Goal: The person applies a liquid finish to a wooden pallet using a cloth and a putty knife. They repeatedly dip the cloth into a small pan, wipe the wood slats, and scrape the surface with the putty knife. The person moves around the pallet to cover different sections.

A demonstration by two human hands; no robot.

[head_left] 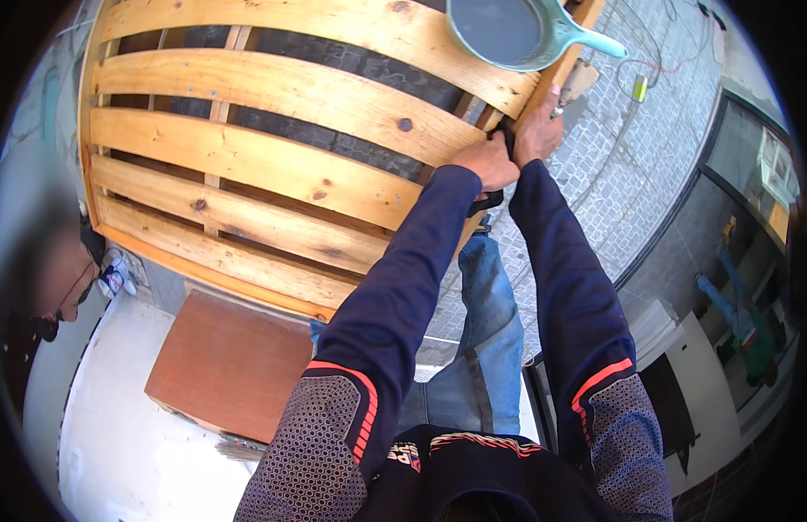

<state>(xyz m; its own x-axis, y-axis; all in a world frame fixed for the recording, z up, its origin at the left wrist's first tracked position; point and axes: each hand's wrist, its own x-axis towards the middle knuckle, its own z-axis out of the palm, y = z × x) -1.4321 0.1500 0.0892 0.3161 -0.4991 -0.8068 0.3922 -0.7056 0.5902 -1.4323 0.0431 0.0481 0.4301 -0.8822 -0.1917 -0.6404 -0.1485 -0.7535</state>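
A large slatted wooden bed frame (273, 148) of light, knotty timber fills the upper left. At its right-hand corner my left hand (489, 163) is closed around a black thing (506, 137), mostly covered by my fingers, so its kind cannot be made out. More black shows below that hand, near the frame's edge. Just to the right, my right hand (537, 132) wraps over the outer wooden rail (556, 74), a ring on one finger. A turquoise pan (499, 33) with a grey inside rests on the slats above my hands, its handle sticking out past the rail.
A reddish-brown wooden box (234, 365) stands below the frame. At the left a person (47, 235) is close to the frame. Grey paving (656, 148) lies to the right, with a cable and a small yellow-green object (640, 88). Glass panels (699, 217) border it.
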